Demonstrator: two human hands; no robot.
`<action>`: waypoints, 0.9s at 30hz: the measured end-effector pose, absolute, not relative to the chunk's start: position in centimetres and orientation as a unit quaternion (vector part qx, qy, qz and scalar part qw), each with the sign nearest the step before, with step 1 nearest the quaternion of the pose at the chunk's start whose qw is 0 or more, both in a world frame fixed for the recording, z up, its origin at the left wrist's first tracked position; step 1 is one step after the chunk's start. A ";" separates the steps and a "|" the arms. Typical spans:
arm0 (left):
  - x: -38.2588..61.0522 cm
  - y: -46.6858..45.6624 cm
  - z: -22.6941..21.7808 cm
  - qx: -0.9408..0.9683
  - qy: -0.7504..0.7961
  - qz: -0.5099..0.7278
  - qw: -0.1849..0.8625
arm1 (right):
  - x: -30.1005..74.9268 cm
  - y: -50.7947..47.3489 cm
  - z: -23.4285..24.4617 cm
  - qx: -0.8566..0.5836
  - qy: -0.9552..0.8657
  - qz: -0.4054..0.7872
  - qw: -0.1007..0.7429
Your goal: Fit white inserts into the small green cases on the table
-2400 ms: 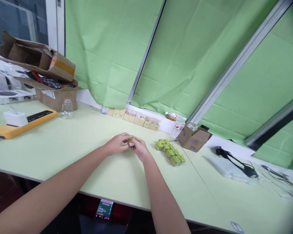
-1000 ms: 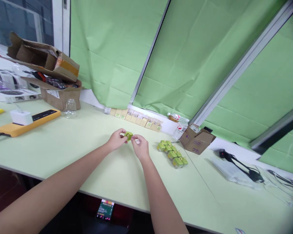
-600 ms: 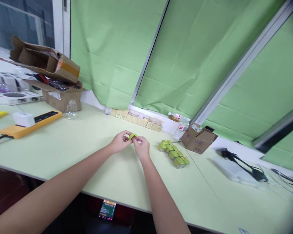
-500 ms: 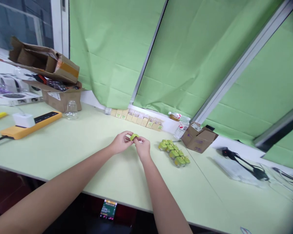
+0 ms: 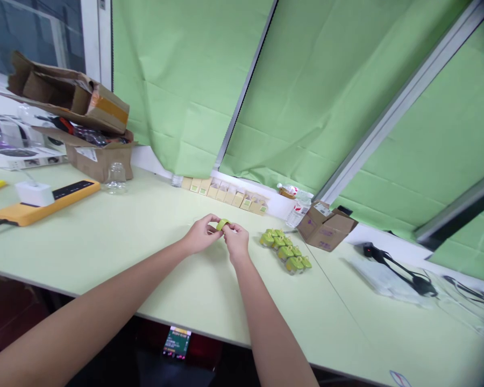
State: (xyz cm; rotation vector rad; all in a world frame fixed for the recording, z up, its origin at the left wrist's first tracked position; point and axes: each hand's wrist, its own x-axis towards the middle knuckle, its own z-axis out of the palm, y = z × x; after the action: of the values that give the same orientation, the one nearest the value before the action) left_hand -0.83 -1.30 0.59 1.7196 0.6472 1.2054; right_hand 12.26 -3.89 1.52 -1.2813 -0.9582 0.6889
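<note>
Over the middle of the pale table, my left hand and my right hand meet around a small green lid. My left fingers pinch its left side, while the right thumb and fingertips press at its right edge. The lid is tilted, and fingers hide part of it. To the right of my right hand stands a cluster of small clear jars with green lids, several of them side by side.
Small tan boxes line the wall. A clear jar, an orange power strip and cardboard boxes are at left. Bottles, a carton and black cables are at right. A lit phone lies below the table edge.
The lid has turned slightly between my fingers, and my right fingers have shifted a little on it. The whole view has moved slightly; the things on the table stay in place.
</note>
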 end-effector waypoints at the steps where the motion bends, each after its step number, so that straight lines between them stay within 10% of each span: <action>1: -0.8 -1.3 0.6 0.693 0.260 0.494 0.457 | 12.2 -3.9 1.5 -0.563 -0.422 0.300 0.644; 27: -1.1 0.6 -0.1 0.615 0.278 0.504 0.539 | 12.9 -4.3 2.6 -0.489 -0.392 0.435 0.647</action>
State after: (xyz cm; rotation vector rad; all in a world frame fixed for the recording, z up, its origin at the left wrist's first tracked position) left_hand -1.09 0.59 -0.08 1.4619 0.6619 1.1992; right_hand 12.91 -4.31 2.58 -1.1120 -0.8922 0.9898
